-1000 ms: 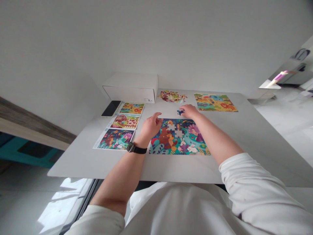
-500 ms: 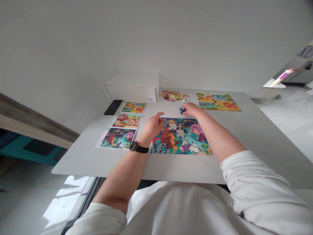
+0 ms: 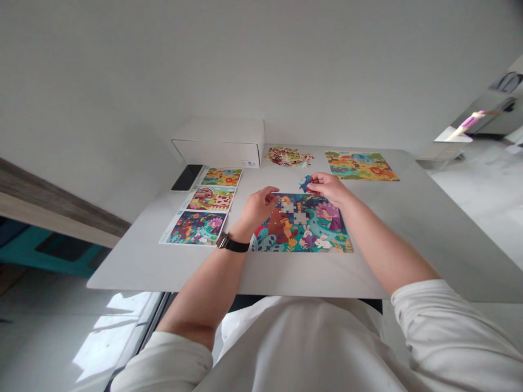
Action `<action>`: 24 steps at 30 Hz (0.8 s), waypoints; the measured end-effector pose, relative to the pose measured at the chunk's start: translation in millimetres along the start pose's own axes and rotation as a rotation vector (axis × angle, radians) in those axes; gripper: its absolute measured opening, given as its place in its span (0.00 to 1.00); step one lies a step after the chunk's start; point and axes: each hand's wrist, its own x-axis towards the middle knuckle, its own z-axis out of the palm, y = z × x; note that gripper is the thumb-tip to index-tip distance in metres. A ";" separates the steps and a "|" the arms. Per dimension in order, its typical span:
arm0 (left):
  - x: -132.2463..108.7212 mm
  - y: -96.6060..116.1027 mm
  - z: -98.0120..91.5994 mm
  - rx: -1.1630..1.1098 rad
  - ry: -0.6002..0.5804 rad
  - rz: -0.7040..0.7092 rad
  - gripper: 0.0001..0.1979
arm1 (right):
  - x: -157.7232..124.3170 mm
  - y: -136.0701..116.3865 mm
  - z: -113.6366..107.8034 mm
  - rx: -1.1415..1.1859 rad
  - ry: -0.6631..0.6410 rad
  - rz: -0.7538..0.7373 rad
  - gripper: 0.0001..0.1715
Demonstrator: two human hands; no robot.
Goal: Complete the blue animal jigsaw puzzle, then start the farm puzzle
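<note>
In my right hand a blue puzzle piece is pinched between thumb and fingers, raised just beyond the far edge of the dark forest jigsaw. That jigsaw lies in front of me, with two piece-shaped gaps showing the white tabletop in its upper left part. My left hand rests at the jigsaw's upper left corner, fingers stretched out and apart, holding nothing. A watch is on the left wrist.
Left of the jigsaw lies a picture sheet with three printed scenes, and a phone. A white box stands behind them. Further back are a heap of loose pieces and a yellow animal jigsaw on the white table.
My right hand has lifted the blue piece from the table and turned it, showing more of its face. My left hand has barely moved.
</note>
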 end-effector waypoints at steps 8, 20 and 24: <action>-2.6 16.4 7.0 -0.155 -0.079 -0.041 0.14 | -53.5 15.9 20.2 0.176 0.001 0.074 0.28; -1.6 12.5 10.6 -0.154 -0.154 -0.073 0.19 | -59.4 21.4 25.8 0.205 -0.015 0.107 0.30; -1.8 11.8 11.3 -0.217 -0.146 -0.079 0.15 | -58.5 23.5 25.6 0.173 0.030 0.060 0.29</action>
